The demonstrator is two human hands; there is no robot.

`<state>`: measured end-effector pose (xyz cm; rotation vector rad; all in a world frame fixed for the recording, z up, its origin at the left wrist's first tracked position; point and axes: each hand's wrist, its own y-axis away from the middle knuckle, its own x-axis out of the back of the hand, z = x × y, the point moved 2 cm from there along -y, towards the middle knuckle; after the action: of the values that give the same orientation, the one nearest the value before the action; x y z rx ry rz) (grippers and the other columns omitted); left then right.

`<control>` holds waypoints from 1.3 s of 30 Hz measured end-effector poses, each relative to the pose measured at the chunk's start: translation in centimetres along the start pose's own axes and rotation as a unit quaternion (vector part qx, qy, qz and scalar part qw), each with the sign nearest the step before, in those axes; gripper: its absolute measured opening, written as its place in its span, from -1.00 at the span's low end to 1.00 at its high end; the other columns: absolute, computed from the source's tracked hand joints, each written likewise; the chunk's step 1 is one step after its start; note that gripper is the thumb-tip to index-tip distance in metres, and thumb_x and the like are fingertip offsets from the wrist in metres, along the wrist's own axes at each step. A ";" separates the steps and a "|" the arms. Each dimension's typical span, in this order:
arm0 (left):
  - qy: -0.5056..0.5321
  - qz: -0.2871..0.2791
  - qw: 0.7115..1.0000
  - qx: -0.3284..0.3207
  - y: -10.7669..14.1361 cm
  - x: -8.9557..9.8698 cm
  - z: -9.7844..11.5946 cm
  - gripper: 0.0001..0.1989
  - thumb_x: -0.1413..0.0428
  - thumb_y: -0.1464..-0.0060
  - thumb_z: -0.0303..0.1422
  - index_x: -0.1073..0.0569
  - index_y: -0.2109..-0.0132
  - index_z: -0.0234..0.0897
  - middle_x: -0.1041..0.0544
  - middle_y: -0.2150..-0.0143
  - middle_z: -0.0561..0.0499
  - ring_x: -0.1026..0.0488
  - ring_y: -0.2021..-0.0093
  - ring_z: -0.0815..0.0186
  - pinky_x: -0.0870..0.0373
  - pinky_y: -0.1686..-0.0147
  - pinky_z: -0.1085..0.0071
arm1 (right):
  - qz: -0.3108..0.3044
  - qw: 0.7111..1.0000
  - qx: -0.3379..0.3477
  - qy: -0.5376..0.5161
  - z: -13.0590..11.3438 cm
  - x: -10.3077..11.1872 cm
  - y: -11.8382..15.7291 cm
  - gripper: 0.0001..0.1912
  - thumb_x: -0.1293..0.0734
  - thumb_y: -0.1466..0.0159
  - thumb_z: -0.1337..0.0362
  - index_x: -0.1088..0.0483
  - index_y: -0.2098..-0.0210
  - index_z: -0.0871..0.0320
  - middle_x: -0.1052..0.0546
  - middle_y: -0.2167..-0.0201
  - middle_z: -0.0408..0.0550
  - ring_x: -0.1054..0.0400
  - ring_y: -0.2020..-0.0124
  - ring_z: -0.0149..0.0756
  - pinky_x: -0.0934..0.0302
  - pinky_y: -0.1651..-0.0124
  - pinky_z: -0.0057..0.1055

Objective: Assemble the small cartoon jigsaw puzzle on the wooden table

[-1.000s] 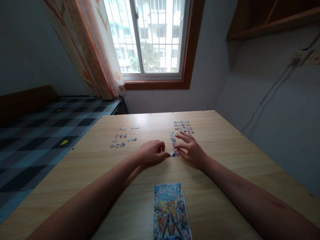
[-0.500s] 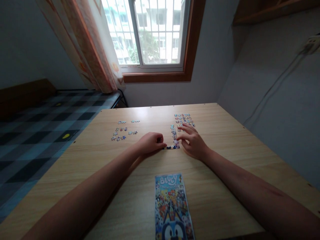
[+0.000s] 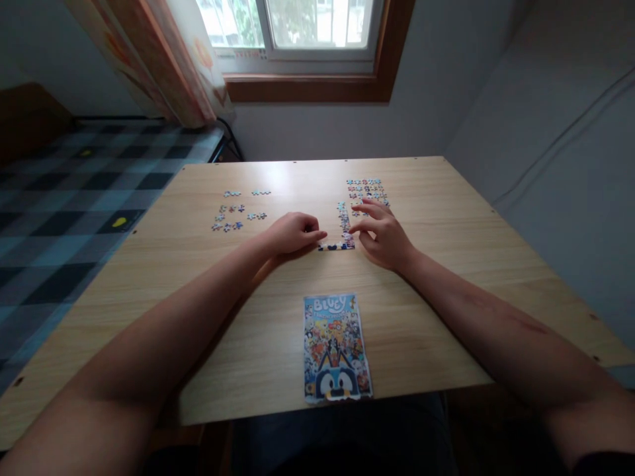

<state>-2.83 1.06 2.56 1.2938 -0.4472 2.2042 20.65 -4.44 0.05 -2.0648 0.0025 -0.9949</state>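
Note:
An L-shaped run of joined jigsaw pieces lies between my hands: an upright column (image 3: pixel 344 219) and a dark blue and white bottom strip (image 3: pixel 335 247). My left hand (image 3: pixel 296 233) rests on the table at the strip's left end. Its fingers are curled in and the thumb points right, just above the strip; nothing shows in it. To the column's right is my right hand (image 3: pixel 381 231), fingers apart, with the index fingertip at the column's lower part. Its upper fingers partly cover a block of loose pieces (image 3: pixel 364 188). Nearer me lies a Bluey picture sheet (image 3: pixel 336 347).
Several loose puzzle pieces (image 3: pixel 228 227) are spread on the left of the wooden table (image 3: pixel 238 390). A bed with a checked cover (image 3: pixel 44 244) stands to the left. Behind the table are a curtain (image 3: pixel 169 59) and a window (image 3: pixel 320 30); a cable (image 3: pixel 560 135) runs along the right wall.
The view has tilted down, so the table's front edge and the whole picture sheet now show. The left thumb has lifted slightly off the bottom strip. The right hand has barely moved.

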 end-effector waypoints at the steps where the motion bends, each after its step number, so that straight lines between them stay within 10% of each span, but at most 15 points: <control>1: -0.001 0.001 1.000 0.002 0.0 0.0 0.0 -0.66 -0.12 -0.15 -0.10 -0.46 0.46 -0.23 -0.48 0.53 0.02 -0.27 0.49 0.36 -0.11 0.41 0.35 | 0.002 1.000 0.003 -0.001 0.0 0.0 0.0 -0.67 -0.29 -0.17 0.55 -0.58 0.32 0.02 -0.52 -0.09 -0.09 -0.24 -0.31 -0.05 -0.15 -0.36 0.12; 13: -0.004 0.008 1.000 0.024 0.3 -0.2 0.5 -0.63 -0.10 -0.16 -0.10 -0.40 0.50 -0.22 -0.44 0.53 0.02 -0.25 0.48 0.35 -0.09 0.39 0.32 | 0.015 1.000 -0.002 -0.026 0.0 0.2 -0.1 -0.67 -0.28 -0.14 0.55 -0.58 0.36 0.01 -0.58 0.03 -0.09 -0.37 -0.14 -0.10 -0.24 -0.27 0.05; 26: 0.085 0.181 0.980 0.014 5.8 0.8 -1.8 -0.62 0.02 -0.26 -0.16 -0.39 0.46 -0.24 -0.34 0.57 0.08 -0.29 0.46 0.34 -0.19 0.39 0.38 | 0.005 0.999 -0.015 -0.039 -0.3 0.3 -0.1 -0.69 -0.28 -0.18 0.52 -0.57 0.36 0.01 -0.58 0.04 -0.08 -0.37 -0.14 -0.08 -0.24 -0.24 0.10; 33: -0.040 0.343 0.936 0.068 7.0 4.5 -5.2 -0.57 0.10 -0.30 -0.15 -0.25 0.52 -0.20 -0.35 0.53 0.01 -0.30 0.43 0.28 -0.19 0.34 0.33 | 0.023 0.999 -0.002 -0.036 -0.7 0.2 0.0 -0.71 -0.28 -0.21 0.51 -0.56 0.33 0.02 -0.57 0.03 -0.04 -0.37 -0.13 -0.07 -0.24 -0.24 0.11; 39: -0.099 0.503 0.837 0.192 9.3 8.2 -10.8 -0.61 0.09 -0.29 -0.23 -0.13 0.53 -0.18 -0.25 0.55 0.04 -0.21 0.46 0.28 -0.07 0.38 0.30 | 0.014 0.999 -0.003 -0.051 -0.7 0.1 0.1 -0.70 -0.28 -0.21 0.51 -0.56 0.31 0.00 -0.57 0.02 -0.05 -0.36 -0.15 -0.05 -0.25 -0.24 0.13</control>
<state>-19.09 1.69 4.42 1.7644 -0.9773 3.1481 20.31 -5.06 0.30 -2.1132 -0.0188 -0.8718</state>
